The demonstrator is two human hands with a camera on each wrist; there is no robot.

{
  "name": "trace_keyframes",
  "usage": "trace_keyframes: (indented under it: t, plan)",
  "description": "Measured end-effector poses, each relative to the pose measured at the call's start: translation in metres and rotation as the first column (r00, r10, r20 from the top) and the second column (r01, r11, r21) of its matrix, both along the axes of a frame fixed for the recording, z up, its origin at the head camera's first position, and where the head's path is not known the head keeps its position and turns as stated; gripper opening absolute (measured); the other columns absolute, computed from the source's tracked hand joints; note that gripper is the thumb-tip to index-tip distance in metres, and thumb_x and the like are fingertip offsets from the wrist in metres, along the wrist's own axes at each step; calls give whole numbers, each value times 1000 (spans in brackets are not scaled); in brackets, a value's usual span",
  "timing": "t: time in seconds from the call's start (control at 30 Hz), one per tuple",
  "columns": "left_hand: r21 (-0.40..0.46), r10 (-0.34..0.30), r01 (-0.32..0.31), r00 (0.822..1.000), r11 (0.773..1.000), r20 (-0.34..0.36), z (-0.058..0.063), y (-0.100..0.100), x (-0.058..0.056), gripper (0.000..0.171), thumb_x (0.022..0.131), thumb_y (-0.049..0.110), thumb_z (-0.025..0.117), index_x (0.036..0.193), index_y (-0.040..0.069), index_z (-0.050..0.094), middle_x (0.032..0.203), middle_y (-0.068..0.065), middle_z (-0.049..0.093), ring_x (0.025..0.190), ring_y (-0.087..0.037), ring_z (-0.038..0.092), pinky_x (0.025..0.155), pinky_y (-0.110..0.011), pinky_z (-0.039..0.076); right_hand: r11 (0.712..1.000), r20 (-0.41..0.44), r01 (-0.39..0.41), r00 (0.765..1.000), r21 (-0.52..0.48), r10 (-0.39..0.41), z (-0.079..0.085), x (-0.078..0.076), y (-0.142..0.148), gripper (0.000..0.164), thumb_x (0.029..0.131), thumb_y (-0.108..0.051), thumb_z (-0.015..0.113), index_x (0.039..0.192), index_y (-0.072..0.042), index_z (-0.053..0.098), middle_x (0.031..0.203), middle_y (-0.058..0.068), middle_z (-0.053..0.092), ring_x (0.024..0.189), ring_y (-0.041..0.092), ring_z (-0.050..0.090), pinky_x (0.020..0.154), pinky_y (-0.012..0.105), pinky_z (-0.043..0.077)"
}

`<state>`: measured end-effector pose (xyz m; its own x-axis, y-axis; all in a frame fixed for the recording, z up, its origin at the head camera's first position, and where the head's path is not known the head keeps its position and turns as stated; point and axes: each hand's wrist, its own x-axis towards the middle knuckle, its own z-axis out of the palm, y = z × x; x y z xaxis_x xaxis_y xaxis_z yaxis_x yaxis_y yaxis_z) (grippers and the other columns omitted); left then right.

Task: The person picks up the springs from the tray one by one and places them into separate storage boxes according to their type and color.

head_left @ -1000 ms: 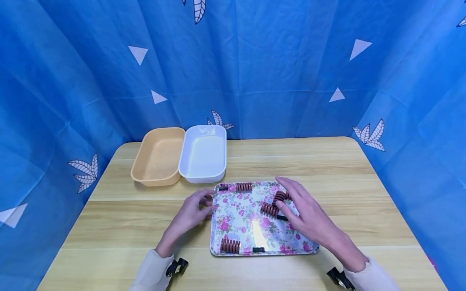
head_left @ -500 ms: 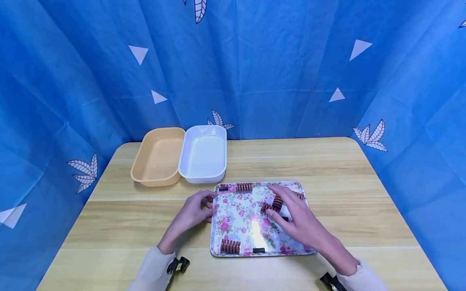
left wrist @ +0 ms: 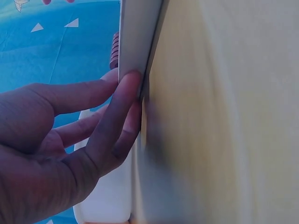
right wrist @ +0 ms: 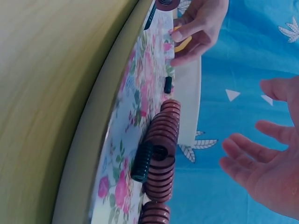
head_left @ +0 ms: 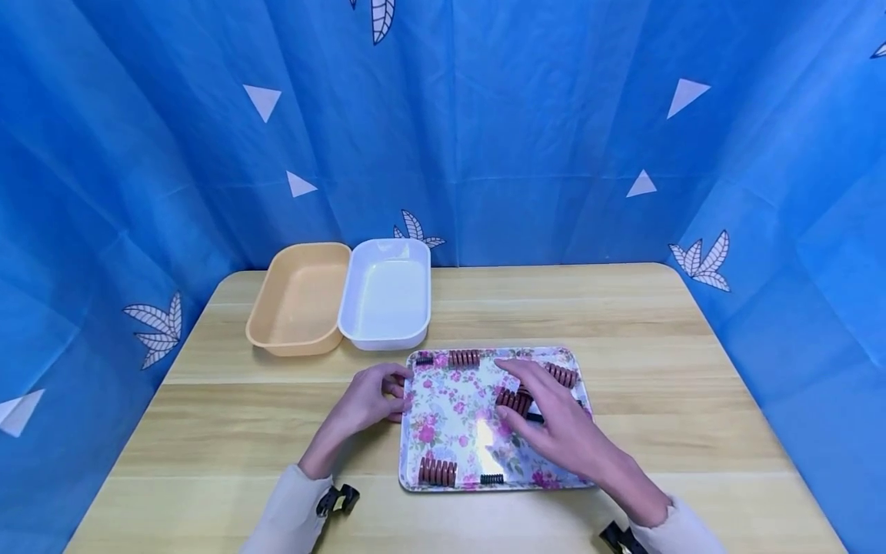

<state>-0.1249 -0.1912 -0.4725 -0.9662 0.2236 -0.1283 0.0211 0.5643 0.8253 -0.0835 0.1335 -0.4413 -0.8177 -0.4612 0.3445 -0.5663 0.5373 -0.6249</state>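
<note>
A floral tray (head_left: pixel 450 431) lies on the table, bearing several coil springs. My left hand (head_left: pixel 370 396) holds its left rim; in the left wrist view a fingertip presses the outer wall (left wrist: pixel 135 46) and other fingers curl at the lower edge. My right hand (head_left: pixel 561 423) hovers with spread, relaxed fingers over the right half, holding nothing. Below it sit a thick brown spring (head_left: pixel 514 401) and a thin black spring (right wrist: pixel 142 162), partly hidden. More brown springs (head_left: pixel 464 358) (head_left: pixel 438 472) (head_left: pixel 561 375) and small black springs (head_left: pixel 492 478) (head_left: pixel 424 360) lie near the rim.
Behind the tray at left stand an orange basin (head_left: pixel 298 300) and a white basin (head_left: pixel 388 296), side by side. The wooden table (head_left: pixel 664 362) is bounded by a blue patterned curtain (head_left: pixel 526 154) at the back and sides.
My right hand has moved left and slightly toward me over the tray, uncovering the brown spring at the back right. The left hand has stayed at the rim.
</note>
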Motion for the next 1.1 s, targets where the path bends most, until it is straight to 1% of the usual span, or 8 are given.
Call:
trace_keyframes:
  t: [0.13, 0.37, 0.57, 0.7, 0.8, 0.93, 1.0, 1.1]
  plan:
    - [-8, -9, 9, 1000, 1000, 6, 4, -1, -2, 41, 80, -10, 79, 119, -3, 69, 100, -12, 66, 82, -18, 65, 65, -24, 61, 1000, -14, -25, 1000, -15, 25, 3, -1, -4, 60, 100, -34, 68, 154, -23, 44, 150, -1, 49, 138, 23, 48, 110, 54, 49]
    - [-11, 2, -1, 1000, 1000, 27, 8, 3, -4, 42, 79, -11, 80, 119, -3, 68, 101, -13, 66, 80, -18, 65, 61, -25, 62, 998, -28, -60, 998, -23, 59, 2, 0, -11, 59, 99, -35, 70, 152, -21, 47, 147, -1, 52, 134, 21, 51, 109, 49, 51]
    - [-48, -8, 8, 1000, 999, 5, 8, 1, -4, 42, 79, -8, 81, 119, -2, 70, 100, -11, 67, 80, -16, 65, 66, -23, 60, 995, -30, -89, 996, -37, 88, -1, 1, -17, 57, 100, -34, 68, 151, -19, 47, 145, -1, 54, 131, 20, 54, 108, 45, 52]
    - [-44, 4, -4, 1000, 999, 1, 9, 1, -3, 43, 78, -9, 82, 119, -2, 70, 100, -11, 67, 81, -16, 65, 66, -24, 60, 994, -29, -103, 994, -42, 102, -1, 1, -19, 56, 100, -34, 69, 150, -15, 49, 144, 1, 54, 130, 22, 55, 107, 46, 53]
    - [-39, 0, 0, 1000, 999, 0, 8, 2, -4, 42, 79, -9, 82, 119, -2, 70, 97, -10, 67, 81, -17, 66, 67, -25, 60, 993, -27, -113, 993, -38, 112, -1, 1, -20, 56, 100, -32, 68, 150, -15, 49, 143, 1, 55, 129, 22, 56, 105, 47, 54]
    - [-44, -14, 15, 1000, 999, 5, 4, 3, -3, 42, 80, -7, 82, 119, -2, 69, 95, -9, 68, 81, -16, 65, 68, -25, 59, 992, -12, -126, 992, -32, 125, -1, 1, -22, 54, 101, -32, 68, 150, -21, 48, 144, -1, 55, 130, 20, 55, 105, 47, 55]
    - [-49, -8, 8, 1000, 999, 5, 2, 3, -2, 42, 79, -7, 82, 119, -1, 70, 94, -8, 68, 80, -15, 65, 69, -25, 59, 989, -14, -142, 990, -35, 141, -1, 2, -24, 53, 101, -32, 68, 149, -20, 49, 144, -1, 55, 130, 20, 55, 105, 47, 54]
    - [-50, 7, -7, 1000, 999, -1, 1, 2, -2, 42, 79, -7, 83, 118, -1, 70, 92, -7, 68, 79, -15, 65, 67, -25, 59, 985, -11, -168, 986, -40, 167, -2, 2, -29, 51, 101, -32, 68, 148, -18, 51, 143, -1, 55, 129, 19, 56, 105, 43, 55]
